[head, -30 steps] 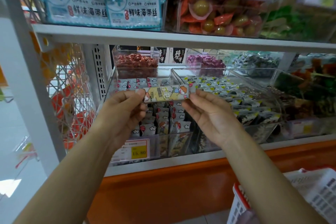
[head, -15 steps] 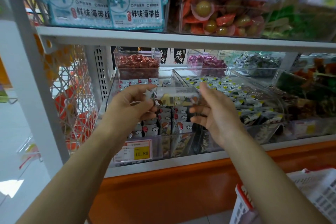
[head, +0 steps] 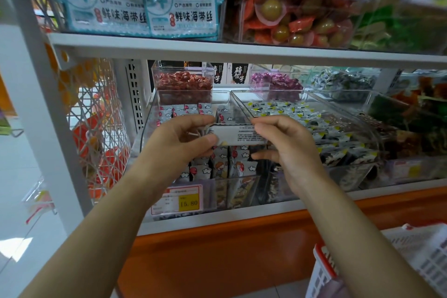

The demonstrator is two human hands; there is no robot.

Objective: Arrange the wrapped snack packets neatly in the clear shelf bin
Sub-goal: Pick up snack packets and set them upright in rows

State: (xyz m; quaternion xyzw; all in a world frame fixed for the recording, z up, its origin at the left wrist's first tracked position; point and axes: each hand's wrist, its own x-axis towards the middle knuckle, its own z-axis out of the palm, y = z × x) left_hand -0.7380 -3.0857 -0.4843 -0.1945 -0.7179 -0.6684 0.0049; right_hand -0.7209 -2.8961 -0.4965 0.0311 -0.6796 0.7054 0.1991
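Shop aisle w/ a white metal shelf (head: 242,219) over an orange base panel, and see-through plastic bins lined up along it. Far-left clear bin (head: 145,133), the one w/ the 15.80 price tag (head: 180,199), is the one getting filled; it's got rows of packets (head: 222,164) standing on edge, cartoon faces and little clouds on the wrappers. One more packet (head: 238,134) is up in the air just over those rows, lying level, printed back side toward the camera. Left hand (head: 179,139) pinches its left end b/w thumb and fingers, right hand (head: 287,147) pinches the right end w/ thumb and forefinger, other fingers loosely curled underneath. Handling-wise, imo it's super light, crinkly wrap, prob a bit slick and bendy, so gripping the sealed ends makes sense. Then slide it in edge-first so it doesn't tip the neighbours. Next bin (head: 338,113) to the right holds yellow-and-black packets; red sweets (head: 183,80) and purple sweets (head: 275,80) sit in bins behind. Upper shelf (head: 242,52) has seaweed packs (head: 181,7). Red-and-white basket (head: 411,261) sits low right, wire rack (head: 96,128) off to the left.
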